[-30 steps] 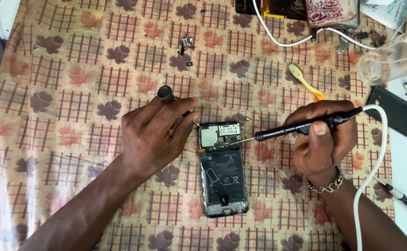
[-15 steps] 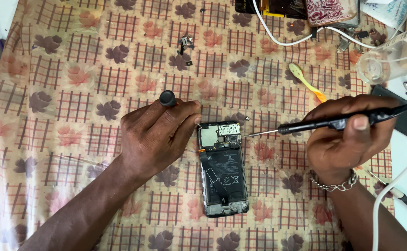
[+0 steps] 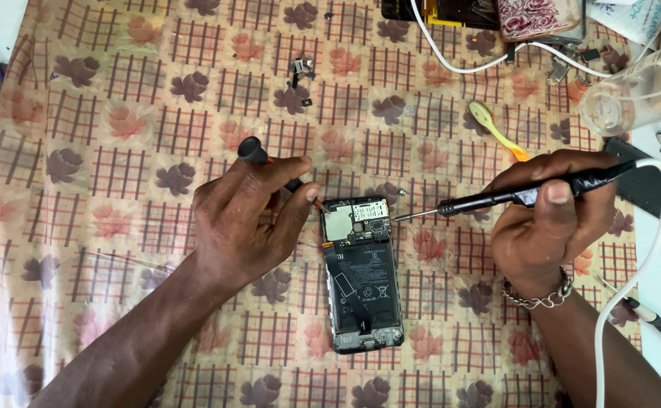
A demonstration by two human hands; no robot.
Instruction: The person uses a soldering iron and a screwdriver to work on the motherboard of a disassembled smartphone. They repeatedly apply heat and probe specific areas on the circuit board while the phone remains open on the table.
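left hand [image 3: 243, 219]: fingers clamped on screwdriver [image 3: 279, 168] | right hand [image 3: 553, 219]: fingers clamped on soldering iron [image 3: 523, 196], tip beside open phone [image 3: 362, 273]

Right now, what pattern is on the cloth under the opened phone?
The cloth shows dark red grid squares alternating with brown and orange leaves on tan; head view, the only one.
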